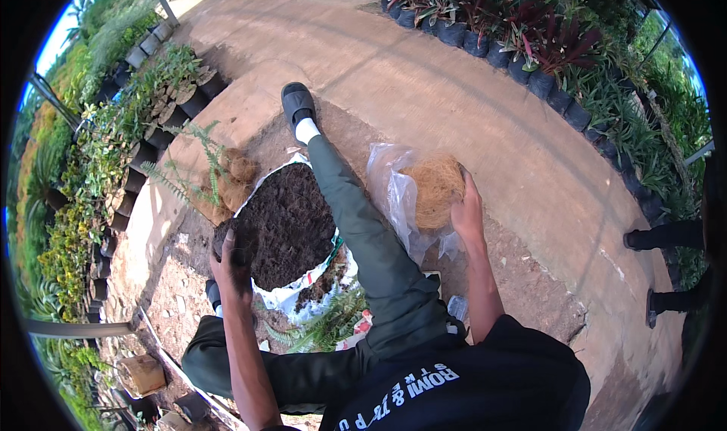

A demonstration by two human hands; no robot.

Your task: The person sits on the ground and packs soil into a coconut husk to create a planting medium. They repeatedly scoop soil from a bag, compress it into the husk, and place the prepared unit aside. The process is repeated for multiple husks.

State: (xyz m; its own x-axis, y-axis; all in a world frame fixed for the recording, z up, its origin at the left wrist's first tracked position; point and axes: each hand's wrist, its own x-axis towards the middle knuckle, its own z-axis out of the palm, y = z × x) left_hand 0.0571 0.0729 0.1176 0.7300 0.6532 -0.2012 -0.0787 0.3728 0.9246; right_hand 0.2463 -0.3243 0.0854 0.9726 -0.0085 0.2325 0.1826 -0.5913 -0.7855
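My left hand (232, 263) holds a clump of dark soil, the root ball (234, 241) of a fern, at the left rim of a white sack. The green fern fronds (199, 164) rise above it. Dark potting soil (295, 221) fills the open white sack (284, 299). My right hand (468, 207) grips the right side of a bundle of brown coconut fibre (434, 192), which lies partly in a clear plastic bag (392, 187). More fibre (235, 175) lies in balls beside the sack, behind the fern.
My outstretched leg (363, 226) lies between sack and bag. Cut fern fronds (329, 317) lie near my lap. Potted plants (187, 99) line the left edge, and plants in black bags (474, 42) line the right. Another person's legs (670, 235) show at the far right.
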